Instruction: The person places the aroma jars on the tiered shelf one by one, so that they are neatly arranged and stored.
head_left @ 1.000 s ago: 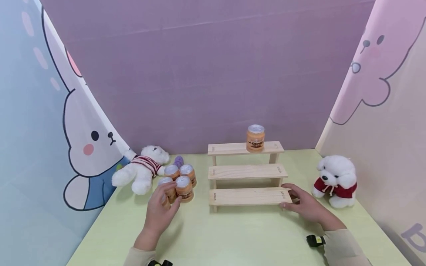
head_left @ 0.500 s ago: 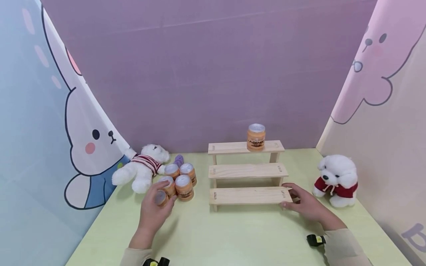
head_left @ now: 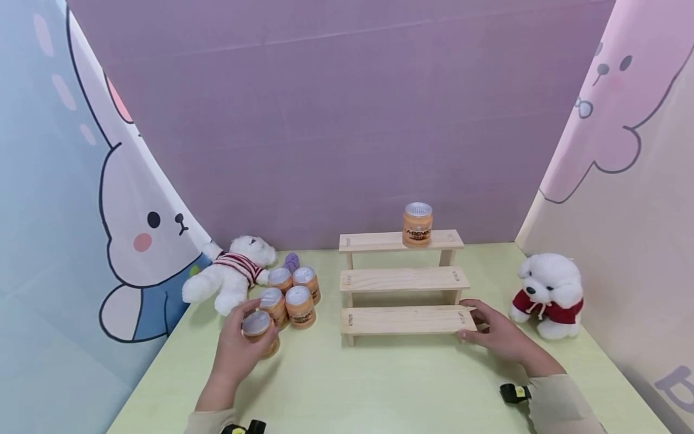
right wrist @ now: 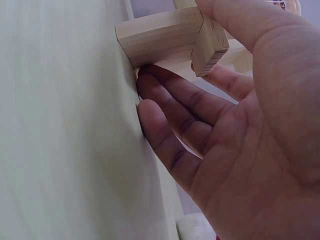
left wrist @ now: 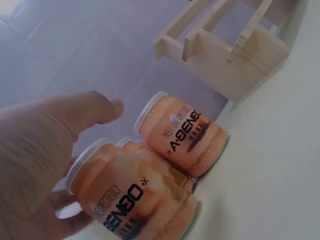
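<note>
Left hand (head_left: 232,352) — fingers curled round the nearest A-BENBO jar (head_left: 256,323), seven-thirty in the head view. Right hand (head_left: 501,339) — fingers pinching the four o'clock corner of the three-tier wooden stand (head_left: 403,320). Four jars (head_left: 300,310) upright just beyond, towards one o'clock.

"How did the orange jars (head_left: 300,307) stand?"
"Upright, clustered left of the three-tiered wooden shelf (head_left: 403,279); one pale-topped jar (head_left: 417,229) sat on the top tier (head_left: 371,242), right of its middle."
</note>
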`<move>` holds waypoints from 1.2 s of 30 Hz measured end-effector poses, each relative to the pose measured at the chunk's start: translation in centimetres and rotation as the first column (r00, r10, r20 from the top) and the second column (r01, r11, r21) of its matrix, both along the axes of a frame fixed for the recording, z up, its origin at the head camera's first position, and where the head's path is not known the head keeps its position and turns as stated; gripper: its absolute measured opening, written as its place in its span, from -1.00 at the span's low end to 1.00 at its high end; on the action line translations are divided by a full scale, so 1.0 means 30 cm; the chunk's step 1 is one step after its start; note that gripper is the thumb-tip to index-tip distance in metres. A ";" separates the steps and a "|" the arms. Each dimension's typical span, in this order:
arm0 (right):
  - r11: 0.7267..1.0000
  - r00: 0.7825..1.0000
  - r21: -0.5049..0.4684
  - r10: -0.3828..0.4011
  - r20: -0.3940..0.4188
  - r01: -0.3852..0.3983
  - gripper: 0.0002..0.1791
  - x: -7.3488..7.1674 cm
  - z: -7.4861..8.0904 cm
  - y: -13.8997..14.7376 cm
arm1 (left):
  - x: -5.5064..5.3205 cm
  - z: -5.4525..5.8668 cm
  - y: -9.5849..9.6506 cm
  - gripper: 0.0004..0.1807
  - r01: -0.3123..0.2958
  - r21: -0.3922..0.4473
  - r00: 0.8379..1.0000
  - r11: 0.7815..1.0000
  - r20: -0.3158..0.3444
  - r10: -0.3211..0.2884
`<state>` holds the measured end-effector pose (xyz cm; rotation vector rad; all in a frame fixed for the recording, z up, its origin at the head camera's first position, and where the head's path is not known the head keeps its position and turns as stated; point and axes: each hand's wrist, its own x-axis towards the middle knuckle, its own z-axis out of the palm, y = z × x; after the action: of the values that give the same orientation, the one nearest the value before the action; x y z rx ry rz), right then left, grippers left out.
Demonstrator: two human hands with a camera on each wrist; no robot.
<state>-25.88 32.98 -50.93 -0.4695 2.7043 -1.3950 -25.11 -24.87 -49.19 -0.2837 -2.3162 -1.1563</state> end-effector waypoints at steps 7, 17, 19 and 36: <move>1.000 1.000 -0.004 -0.003 0.003 0.003 -0.20 0.000 0.000 -0.001 | 0.014 0.000 -0.022 -0.08 0.036 -0.023 0.985 0.999 0.167 -0.031; 1.000 1.000 -0.008 0.001 0.004 -0.001 -0.21 -0.001 -0.001 -0.002 | 0.018 -0.013 -0.060 0.02 0.126 -0.034 0.950 0.991 0.293 -0.111; 1.000 1.000 -0.009 0.003 0.005 -0.003 -0.20 -0.002 -0.002 -0.001 | 0.016 -0.014 -0.063 -0.02 0.125 -0.037 0.948 0.992 0.300 -0.108; 1.000 1.000 -0.023 0.008 -0.004 -0.008 -0.22 -0.008 -0.014 0.007 | 0.004 -0.015 -0.065 -0.23 0.065 -0.003 0.916 0.998 0.397 -0.058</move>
<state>-26.13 33.19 -51.35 -0.4855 2.6889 -1.4267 -25.01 -26.83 -49.64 -0.1360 -2.6838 -1.3277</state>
